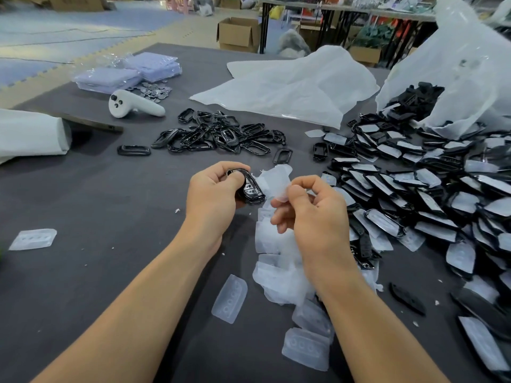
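Observation:
My left hand (213,194) grips a glossy black key-fob shell (250,187) above the dark table (110,194), thumb on its top. Beside it, my right hand (312,214) pinches a piece of translucent white film (276,181) between thumb and fingers. The film still touches the shell's right edge. Below my right hand lies a heap of peeled white film pieces (279,261).
A large heap of black shells with white film (414,183) spreads to the right, spilling from a white plastic bag (456,78). A pile of bare black frames (221,134) lies ahead, a white controller (132,105) and clear packets (127,73) at back left. Loose moulded film pieces (231,298) lie near me.

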Action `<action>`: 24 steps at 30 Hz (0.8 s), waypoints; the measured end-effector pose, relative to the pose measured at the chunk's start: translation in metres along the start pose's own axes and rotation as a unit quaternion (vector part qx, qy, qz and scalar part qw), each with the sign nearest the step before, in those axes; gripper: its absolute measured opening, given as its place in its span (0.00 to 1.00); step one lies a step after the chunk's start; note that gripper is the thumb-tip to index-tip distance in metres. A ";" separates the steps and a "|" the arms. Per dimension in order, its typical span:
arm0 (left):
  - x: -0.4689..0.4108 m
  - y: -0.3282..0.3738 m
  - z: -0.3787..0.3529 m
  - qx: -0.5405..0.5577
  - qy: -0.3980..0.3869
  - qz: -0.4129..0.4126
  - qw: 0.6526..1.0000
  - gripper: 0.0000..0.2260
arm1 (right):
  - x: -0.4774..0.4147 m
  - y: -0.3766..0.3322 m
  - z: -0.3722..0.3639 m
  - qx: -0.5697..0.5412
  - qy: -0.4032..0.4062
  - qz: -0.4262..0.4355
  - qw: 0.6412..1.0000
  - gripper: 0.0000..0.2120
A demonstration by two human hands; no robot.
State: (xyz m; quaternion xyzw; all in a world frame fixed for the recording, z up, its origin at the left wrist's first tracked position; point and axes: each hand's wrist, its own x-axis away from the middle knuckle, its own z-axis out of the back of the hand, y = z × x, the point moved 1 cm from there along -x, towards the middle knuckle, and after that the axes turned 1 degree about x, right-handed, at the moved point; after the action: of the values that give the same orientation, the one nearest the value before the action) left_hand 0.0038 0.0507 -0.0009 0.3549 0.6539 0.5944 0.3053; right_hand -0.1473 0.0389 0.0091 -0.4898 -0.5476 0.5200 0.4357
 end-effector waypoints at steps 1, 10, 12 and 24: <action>0.002 0.000 -0.001 -0.006 -0.011 0.004 1.000 0.14 | -0.001 0.000 0.000 -0.025 -0.008 -0.013 1.000 0.10; 0.014 0.003 -0.008 0.014 -0.101 0.004 0.995 0.13 | 0.000 -0.002 -0.002 -0.031 -0.035 -0.015 0.999 0.14; 0.014 0.002 -0.007 0.017 -0.111 0.004 0.994 0.14 | 0.001 -0.004 -0.002 -0.033 -0.049 -0.003 0.998 0.14; 0.008 -0.006 -0.003 -0.116 -0.003 -0.081 0.990 0.08 | -0.014 -0.014 0.024 0.070 -0.108 0.051 0.990 0.21</action>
State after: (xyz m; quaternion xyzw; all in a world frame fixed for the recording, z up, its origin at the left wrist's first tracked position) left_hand -0.0034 0.0557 -0.0066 0.2645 0.6066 0.6382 0.3935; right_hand -0.1705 0.0219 0.0212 -0.4266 -0.5278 0.6283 0.3804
